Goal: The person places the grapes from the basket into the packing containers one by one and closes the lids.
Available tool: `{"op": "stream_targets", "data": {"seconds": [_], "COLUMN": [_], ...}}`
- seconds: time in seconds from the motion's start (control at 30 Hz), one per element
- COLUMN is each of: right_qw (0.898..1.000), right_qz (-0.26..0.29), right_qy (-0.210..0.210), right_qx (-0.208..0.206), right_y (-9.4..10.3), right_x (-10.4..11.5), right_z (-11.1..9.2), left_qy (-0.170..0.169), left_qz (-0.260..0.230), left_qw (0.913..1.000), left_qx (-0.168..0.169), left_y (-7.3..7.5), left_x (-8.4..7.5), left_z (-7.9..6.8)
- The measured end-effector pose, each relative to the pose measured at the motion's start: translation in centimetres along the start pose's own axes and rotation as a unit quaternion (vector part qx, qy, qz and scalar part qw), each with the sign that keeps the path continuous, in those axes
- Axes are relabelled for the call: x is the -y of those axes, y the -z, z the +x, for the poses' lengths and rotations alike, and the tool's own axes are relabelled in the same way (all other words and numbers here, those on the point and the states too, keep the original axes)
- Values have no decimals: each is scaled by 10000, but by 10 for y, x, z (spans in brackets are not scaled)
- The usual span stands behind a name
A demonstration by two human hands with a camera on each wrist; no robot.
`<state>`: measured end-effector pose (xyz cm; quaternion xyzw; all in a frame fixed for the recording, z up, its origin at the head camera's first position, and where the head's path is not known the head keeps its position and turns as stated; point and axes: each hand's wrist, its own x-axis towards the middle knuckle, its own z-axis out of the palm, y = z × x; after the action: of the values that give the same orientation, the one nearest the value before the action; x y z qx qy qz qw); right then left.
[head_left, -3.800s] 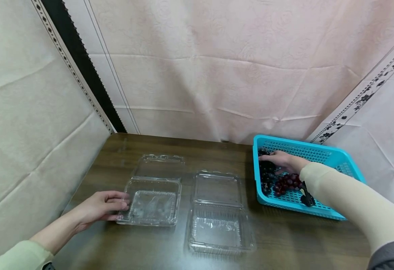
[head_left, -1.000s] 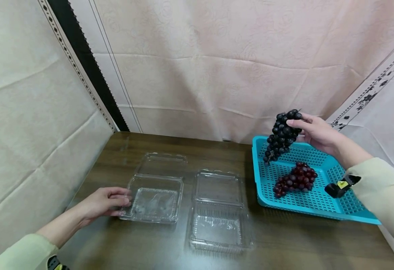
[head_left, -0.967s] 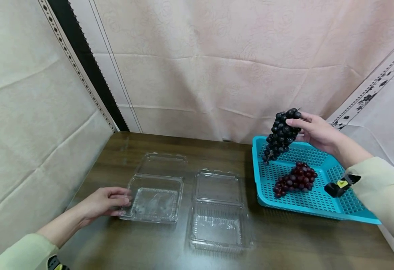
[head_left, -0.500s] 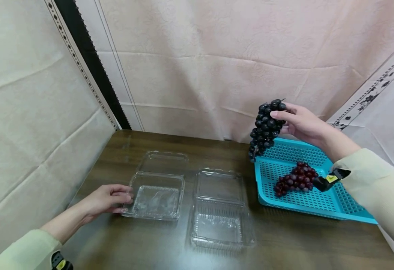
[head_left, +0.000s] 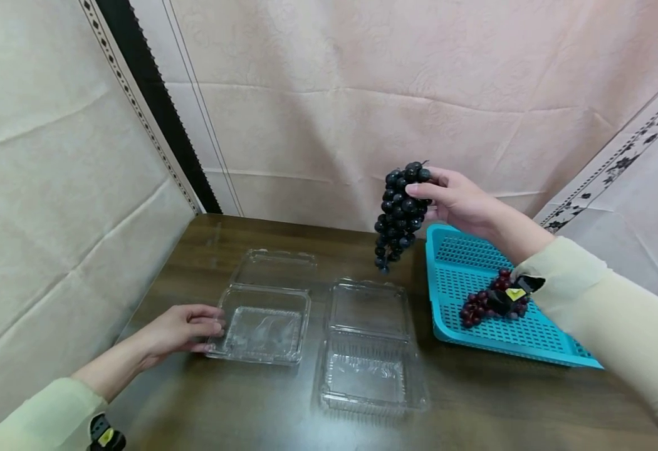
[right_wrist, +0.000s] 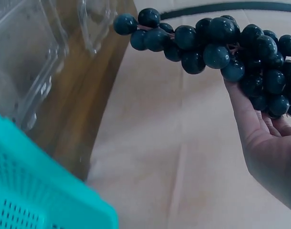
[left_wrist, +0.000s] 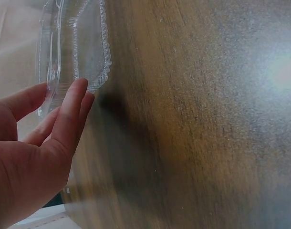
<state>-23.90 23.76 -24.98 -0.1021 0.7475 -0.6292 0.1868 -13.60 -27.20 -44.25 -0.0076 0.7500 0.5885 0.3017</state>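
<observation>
My right hand holds a bunch of black grapes by its top. The bunch hangs in the air beyond the right clear plastic clamshell box, left of the blue basket. In the right wrist view, the thumb lies along the black grapes. My left hand holds the left side of another clear clamshell box, thumb at its rim. The left wrist view has fingertips against that box. Both boxes lie with their lids folded back.
A bunch of dark red grapes lies in the basket, partly hidden by the right wrist's camera strap. Basket and boxes are on a brown wooden table. A pale cloth hangs behind the table's far edge.
My right hand took the black grapes out of the basket, lifted them, and moved left with them past its edge. The left hand stays at the left box.
</observation>
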Motion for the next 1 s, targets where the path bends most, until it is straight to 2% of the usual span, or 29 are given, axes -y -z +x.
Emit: {"op": "stream_targets", "data": {"seconds": [0.23,0.43,0.77,0.9,1.0], "right_qw": [9996,9985,9963,9963,9949], "right_qz": [-20,237,149,-55,-486], "right_qy": [161,67,233,246,341], "right_qx": [240,493,809,822,812], "right_y": [-31,-56,-94,-109,-121], "right_x": [-4,-8,-14,-18,-23], "right_z": [17,30,49,54,57], "left_qy": [-16,-17,-15,-39,-37], "left_qz": [15,27,39,47,46], "left_qw": [10000,10000,10000,10000,9999], "left_qx": [-9,-23,-55,-62,-87], "left_y": [1,1,0,0,-1], "left_x": [-1,0,-1,-1,-1], "left_z": [0,0,0,-1,-2]}}
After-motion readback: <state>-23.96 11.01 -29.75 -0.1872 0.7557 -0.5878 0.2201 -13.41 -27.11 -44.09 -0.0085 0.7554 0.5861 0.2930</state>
